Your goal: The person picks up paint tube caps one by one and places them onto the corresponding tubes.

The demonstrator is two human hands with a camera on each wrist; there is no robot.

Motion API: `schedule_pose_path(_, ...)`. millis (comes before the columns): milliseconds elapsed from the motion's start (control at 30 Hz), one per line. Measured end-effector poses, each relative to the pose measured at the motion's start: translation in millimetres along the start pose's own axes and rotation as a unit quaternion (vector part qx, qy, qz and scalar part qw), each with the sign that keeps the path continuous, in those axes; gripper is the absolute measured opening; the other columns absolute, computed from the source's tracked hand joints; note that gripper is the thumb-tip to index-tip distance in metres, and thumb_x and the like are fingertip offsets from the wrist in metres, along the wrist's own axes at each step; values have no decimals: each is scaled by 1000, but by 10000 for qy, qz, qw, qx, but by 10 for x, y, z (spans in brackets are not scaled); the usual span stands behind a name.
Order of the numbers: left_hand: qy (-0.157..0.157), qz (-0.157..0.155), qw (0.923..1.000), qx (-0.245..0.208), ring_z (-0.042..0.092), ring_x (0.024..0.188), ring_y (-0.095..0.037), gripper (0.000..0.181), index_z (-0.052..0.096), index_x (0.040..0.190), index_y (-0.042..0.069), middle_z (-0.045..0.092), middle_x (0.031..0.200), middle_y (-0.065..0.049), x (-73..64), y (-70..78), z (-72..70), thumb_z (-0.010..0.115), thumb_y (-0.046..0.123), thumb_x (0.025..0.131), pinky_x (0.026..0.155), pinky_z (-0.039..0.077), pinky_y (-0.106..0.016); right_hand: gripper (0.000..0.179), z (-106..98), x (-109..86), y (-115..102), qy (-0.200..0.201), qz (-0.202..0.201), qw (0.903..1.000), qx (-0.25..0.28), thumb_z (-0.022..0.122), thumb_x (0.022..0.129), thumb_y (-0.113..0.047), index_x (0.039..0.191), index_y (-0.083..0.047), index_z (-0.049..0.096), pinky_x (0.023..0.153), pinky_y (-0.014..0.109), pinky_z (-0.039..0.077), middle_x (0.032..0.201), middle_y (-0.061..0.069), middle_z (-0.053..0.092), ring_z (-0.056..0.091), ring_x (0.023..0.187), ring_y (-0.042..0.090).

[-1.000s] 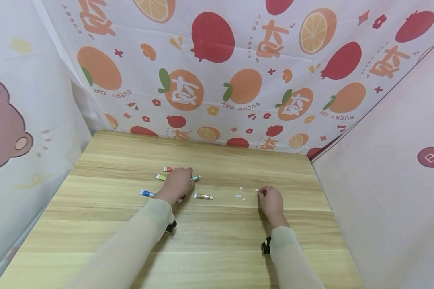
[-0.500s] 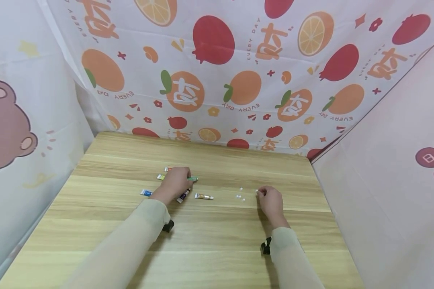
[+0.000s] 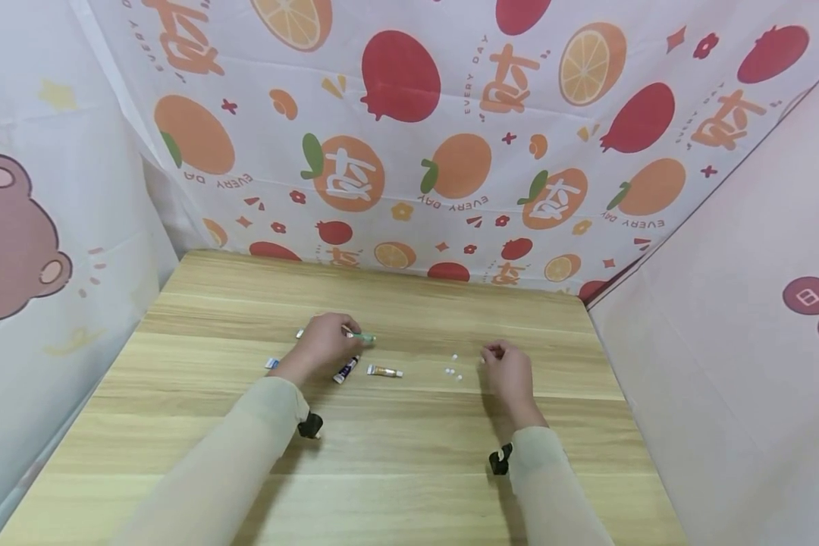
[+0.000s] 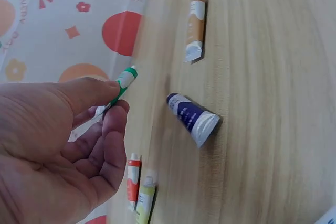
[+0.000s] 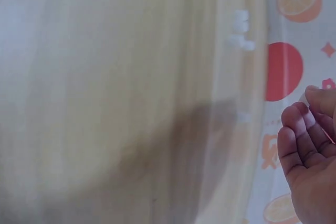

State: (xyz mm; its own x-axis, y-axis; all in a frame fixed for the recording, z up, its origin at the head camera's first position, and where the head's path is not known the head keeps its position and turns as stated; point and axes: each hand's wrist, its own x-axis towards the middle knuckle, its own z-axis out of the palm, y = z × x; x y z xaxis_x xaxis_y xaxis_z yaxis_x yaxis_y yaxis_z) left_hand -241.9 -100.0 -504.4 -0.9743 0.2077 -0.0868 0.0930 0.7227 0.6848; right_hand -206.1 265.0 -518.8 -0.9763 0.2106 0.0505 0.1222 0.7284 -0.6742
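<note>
My left hand (image 3: pixel 324 339) pinches a small green paint tube (image 4: pixel 123 85) between thumb and fingers, held above the table in the left wrist view. Near it lie a purple paint tube (image 4: pixel 191 119) and a gold-brown paint tube (image 4: pixel 196 24). A red paint tube (image 4: pixel 133 179) and a yellow paint tube (image 4: pixel 145 203) lie side by side beyond the fingers. My right hand (image 3: pixel 509 373) pinches a tiny white piece (image 5: pixel 304 98), perhaps a cap, mostly covered by the fingertips. Several more small white pieces (image 3: pixel 449 371) sit on the table to its left.
A blue paint tube (image 3: pixel 271 364) shows partly beside the left wrist. The wood-grain table (image 3: pixel 409 447) meets a fruit-print cloth (image 3: pixel 409 167) at its back edge. Pale cloth walls stand at both sides.
My left hand has shifted a little left with the green paint tube, uncovering the purple one. My right hand has risen slightly with the white piece between its fingertips.
</note>
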Motion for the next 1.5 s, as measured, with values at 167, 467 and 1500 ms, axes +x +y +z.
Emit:
schedule_pose_path(167,-63,25,9999,-95,72,95,-22,19,79,113,12,80,104,-8,33,-12,-54,75,26,102,88,58,-42,12,-59,9,-134,75,-74,9992,373,74,103,-13,109,-5,79,66,20,54,98,12,78,71,83,20)
schedule_pose_path(467,-492,-292,9938,-956,78,98,-33,24,76,119,6,81,109,-17,18,16,-105,74,24,104,74,56,-27,12,-138,6,-330,-46,-136,9970,761,76,102,-14,111,-7,79,66,18,54,99,12,79,71,85,17)
schedule_pose_path(1500,-561,369,9887,-1340,72,96,-20,25,75,122,14,80,108,-4,-509,623,-354,73,32,105,80,55,-31,11,-263,-429,-1024,-988,-1077,9765,1581,77,102,-19,111,-14,81,69,21,57,95,2,79,74,85,13)
